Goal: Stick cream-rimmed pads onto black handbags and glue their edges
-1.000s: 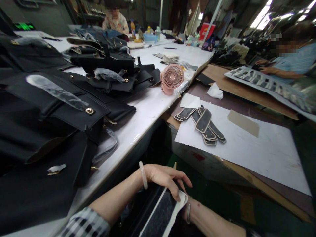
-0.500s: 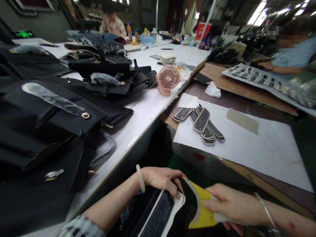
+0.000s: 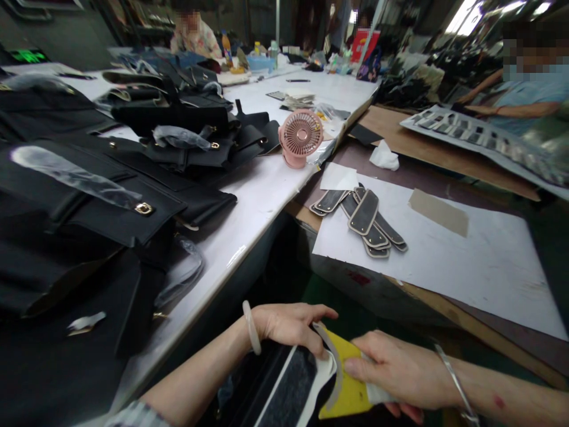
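At the bottom of the head view, my left hand [image 3: 291, 325] grips the end of a black panel with a white edge [image 3: 284, 388], thumb on top and index finger stretched out past it. What lies under its other fingers is hidden. My right hand [image 3: 393, 365] pinches a yellow scraper [image 3: 351, 385] with a concave grey edge. A whitish piece, perhaps its handle or a wrap, shows under the fingers. The scraper's curved edge is right beside the panel's white end, close to my left fingers; whether they touch I cannot tell.
Black bags [image 3: 89, 196] with plastic-wrapped parts cover the white table [image 3: 253, 207] at left. A pink fan [image 3: 302, 137] stands near its edge. Dark trimmed tabs [image 3: 364, 213] lie on white paper [image 3: 444, 267] at right. Co-workers sit at the back left and far right.
My right hand has moved left with the yellow scraper, bringing its curved edge up to the panel's end. My left index finger has stretched outward. The camera view has shifted slightly.
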Motion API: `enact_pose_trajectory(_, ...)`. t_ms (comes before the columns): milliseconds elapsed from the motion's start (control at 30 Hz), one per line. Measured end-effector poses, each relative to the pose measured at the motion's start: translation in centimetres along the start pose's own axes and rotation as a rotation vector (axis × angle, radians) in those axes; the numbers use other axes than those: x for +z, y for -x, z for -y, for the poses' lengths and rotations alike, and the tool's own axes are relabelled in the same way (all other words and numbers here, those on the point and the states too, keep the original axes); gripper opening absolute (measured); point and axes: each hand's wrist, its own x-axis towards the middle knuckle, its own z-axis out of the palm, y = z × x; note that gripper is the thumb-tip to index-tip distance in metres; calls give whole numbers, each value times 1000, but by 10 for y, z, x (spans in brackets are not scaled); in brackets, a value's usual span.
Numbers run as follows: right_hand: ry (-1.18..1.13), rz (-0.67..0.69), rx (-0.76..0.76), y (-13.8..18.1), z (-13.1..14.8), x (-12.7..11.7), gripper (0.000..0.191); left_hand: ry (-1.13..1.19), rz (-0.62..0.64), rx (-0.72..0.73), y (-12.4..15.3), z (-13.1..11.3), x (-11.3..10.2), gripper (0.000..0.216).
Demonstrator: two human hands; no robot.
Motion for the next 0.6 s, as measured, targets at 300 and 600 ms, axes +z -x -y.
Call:
enact_pose_trajectory(300, -98, -3, 57, -4, 0, 12, 29, 189, -42, 17, -1, 9, 6, 102)
enact_pose_trajectory(600, -249, -8, 100, -8, 4, 31, 32, 340, -88, 91, -5, 20, 11, 104)
